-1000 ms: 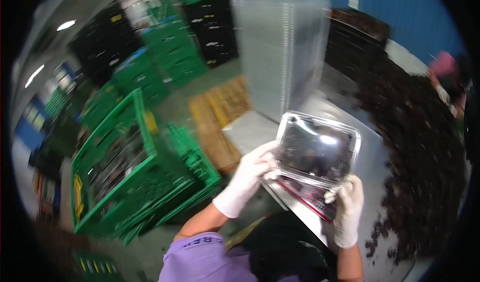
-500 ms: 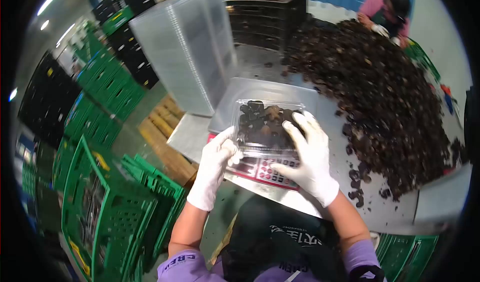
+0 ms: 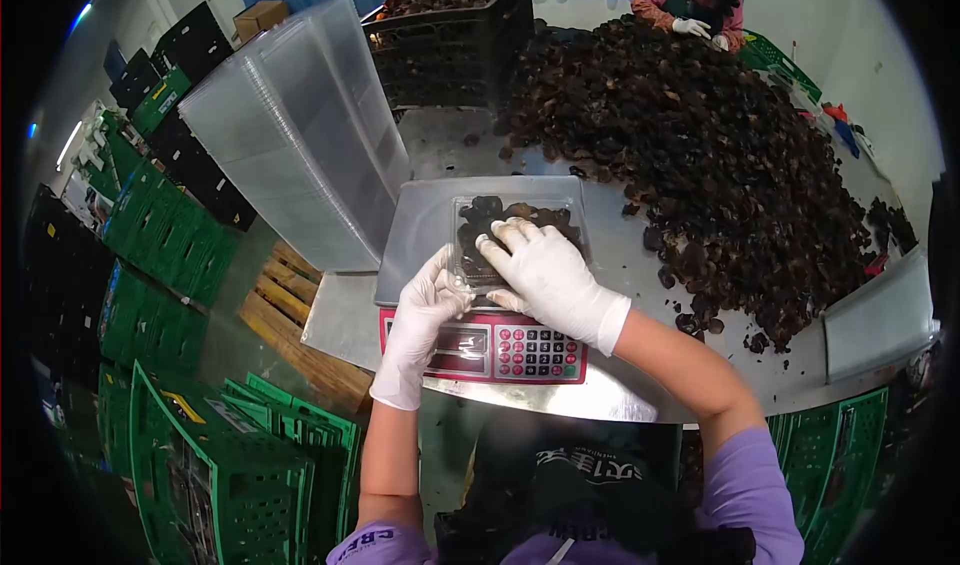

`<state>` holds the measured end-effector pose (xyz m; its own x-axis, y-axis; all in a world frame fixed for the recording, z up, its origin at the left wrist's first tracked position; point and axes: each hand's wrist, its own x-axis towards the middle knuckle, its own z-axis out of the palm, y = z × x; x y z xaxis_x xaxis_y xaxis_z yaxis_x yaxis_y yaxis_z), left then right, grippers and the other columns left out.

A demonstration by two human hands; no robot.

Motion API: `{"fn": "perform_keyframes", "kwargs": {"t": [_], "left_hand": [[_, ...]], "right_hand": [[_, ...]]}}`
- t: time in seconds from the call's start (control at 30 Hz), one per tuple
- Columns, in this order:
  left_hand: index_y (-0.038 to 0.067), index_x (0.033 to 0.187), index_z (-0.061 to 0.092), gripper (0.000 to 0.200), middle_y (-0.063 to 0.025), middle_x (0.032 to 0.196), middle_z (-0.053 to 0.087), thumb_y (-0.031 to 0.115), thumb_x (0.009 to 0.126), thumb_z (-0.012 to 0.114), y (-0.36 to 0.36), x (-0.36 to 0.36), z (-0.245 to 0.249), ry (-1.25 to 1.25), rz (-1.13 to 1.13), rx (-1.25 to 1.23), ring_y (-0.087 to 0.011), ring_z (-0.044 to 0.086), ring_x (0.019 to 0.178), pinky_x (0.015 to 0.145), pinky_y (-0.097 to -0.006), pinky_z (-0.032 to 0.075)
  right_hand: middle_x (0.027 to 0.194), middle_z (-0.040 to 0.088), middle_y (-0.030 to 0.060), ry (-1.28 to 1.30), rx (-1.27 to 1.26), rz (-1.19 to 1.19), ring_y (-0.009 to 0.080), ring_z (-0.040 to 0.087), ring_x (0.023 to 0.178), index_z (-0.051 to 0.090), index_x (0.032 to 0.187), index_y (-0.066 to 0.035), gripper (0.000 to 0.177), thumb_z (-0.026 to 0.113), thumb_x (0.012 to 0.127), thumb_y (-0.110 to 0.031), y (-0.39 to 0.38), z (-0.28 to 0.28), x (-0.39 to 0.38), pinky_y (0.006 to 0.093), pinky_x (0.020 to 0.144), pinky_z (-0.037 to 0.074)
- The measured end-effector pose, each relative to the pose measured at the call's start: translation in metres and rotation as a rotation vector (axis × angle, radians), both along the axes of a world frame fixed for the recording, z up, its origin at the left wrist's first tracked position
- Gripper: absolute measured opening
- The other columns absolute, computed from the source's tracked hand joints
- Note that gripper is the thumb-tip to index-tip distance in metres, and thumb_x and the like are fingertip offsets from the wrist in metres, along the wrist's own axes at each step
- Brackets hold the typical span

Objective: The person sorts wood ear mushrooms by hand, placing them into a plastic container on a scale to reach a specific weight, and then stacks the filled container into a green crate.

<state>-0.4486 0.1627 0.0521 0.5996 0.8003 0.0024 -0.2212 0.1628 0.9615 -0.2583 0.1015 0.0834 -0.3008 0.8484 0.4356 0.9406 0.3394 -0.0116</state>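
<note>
A clear plastic box [image 3: 463, 227] of dark brown pieces [image 3: 487, 208], which look like wood ear mushrooms, stands on the steel pan [image 3: 415, 227] of a red scale [image 3: 535, 355]. My left hand [image 3: 428, 300], in a white glove, grips the box's near left corner between thumb and fingers. Over the box, my gloved right hand [image 3: 553, 273] lies palm down with its fingers apart on the mushrooms. Its thumb is near the front rim. The palm hides the right part of the box. Below the hands are the scale's keypad and display.
Tall stacked clear plastic boxes [image 3: 300, 135] rise at the left. A large mushroom heap [image 3: 680, 135] covers the table's right, where another person [image 3: 690, 5] works behind it. A black crate [image 3: 450, 50] stands at the back. Green crates [image 3: 240, 475] and a wooden pallet [image 3: 290, 315] are lower left.
My right hand has moved from the box's right edge onto the mushrooms inside. My left hand stays on the box's left side. The box sits flatter on the pan, and the view has shifted.
</note>
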Motion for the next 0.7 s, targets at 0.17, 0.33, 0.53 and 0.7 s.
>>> {"fn": "perform_keyframes", "kwargs": {"t": [0.17,0.33,0.53,0.7], "left_hand": [[-0.006,0.139,0.036,0.062,-0.0044,0.084,0.061,0.0,0.083,0.061,0.003,-0.001,-0.008,-0.124,0.072,-0.056,-0.0095,0.055,0.068,0.061,-0.0203,0.045],[-0.007,0.138,0.037,0.061,-0.004,0.081,0.061,-0.006,0.08,0.054,-0.005,0.011,-0.003,-0.101,0.21,-0.1,-0.0088,0.054,0.062,0.057,-0.0195,0.044],[-0.009,0.131,0.046,0.053,0.0012,0.079,0.059,-0.006,0.078,0.048,-0.008,0.019,-0.008,-0.122,0.384,-0.026,-0.0024,0.044,0.053,0.046,-0.0149,0.034],[0.001,0.113,0.059,0.029,0.0008,0.091,0.064,0.005,0.086,0.05,-0.022,0.026,-0.018,-0.157,0.424,0.003,-0.0022,0.052,0.065,0.053,-0.0181,0.039]], "right_hand": [[0.109,0.062,0.0235,-0.141,0.059,0.104,0.0301,0.062,0.098,0.056,0.119,0.005,0.047,0.058,0.082,-0.024,0.016,-0.003,-0.005,0.0358,0.074,0.051],[0.105,0.062,0.0297,-0.308,0.027,0.095,0.0369,0.064,0.099,0.053,0.114,0.015,0.047,0.053,0.079,-0.016,0.015,0.002,-0.018,0.0377,0.079,0.054],[0.075,0.061,0.0165,-0.244,0.05,0.159,0.0271,0.063,0.071,0.059,0.091,0.007,0.03,0.056,0.079,-0.02,0.021,0.004,-0.032,0.0333,0.065,0.052],[0.08,0.064,0.0108,-0.103,0.043,0.144,0.0254,0.063,0.076,0.065,0.086,-0.003,0.026,0.068,0.07,-0.023,0.03,0.009,-0.04,0.0363,0.065,0.05]]}}
